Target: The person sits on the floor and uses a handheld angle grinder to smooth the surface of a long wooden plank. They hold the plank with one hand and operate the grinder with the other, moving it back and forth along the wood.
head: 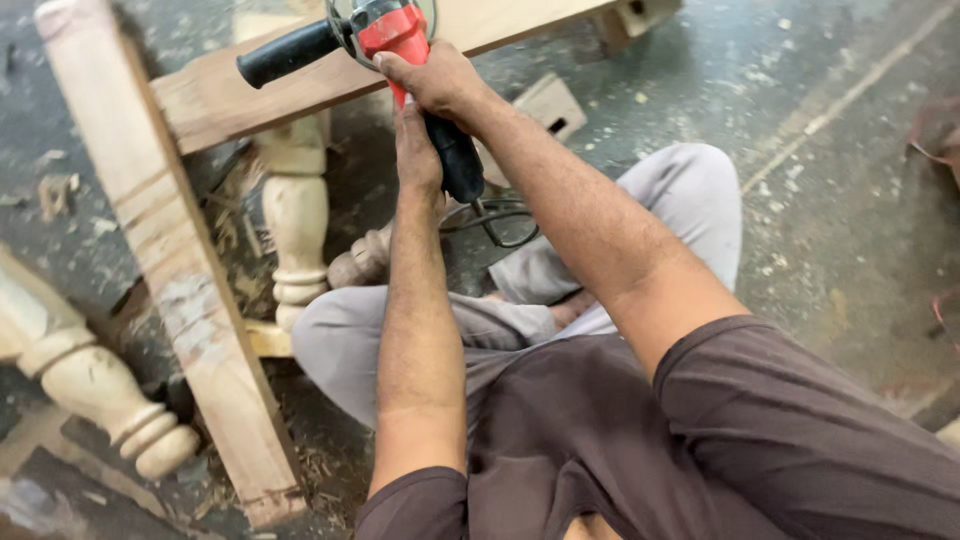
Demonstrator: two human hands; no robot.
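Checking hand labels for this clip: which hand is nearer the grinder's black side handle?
Right. The right hand grips the red angle grinder body just beside the black side handle; the left hand holds the rear grip lower down, farther away.

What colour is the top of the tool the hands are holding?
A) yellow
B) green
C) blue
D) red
D: the grinder has a red body under the right hand, with a black side handle sticking out; the left hand grips its black rear part, over the wooden board.
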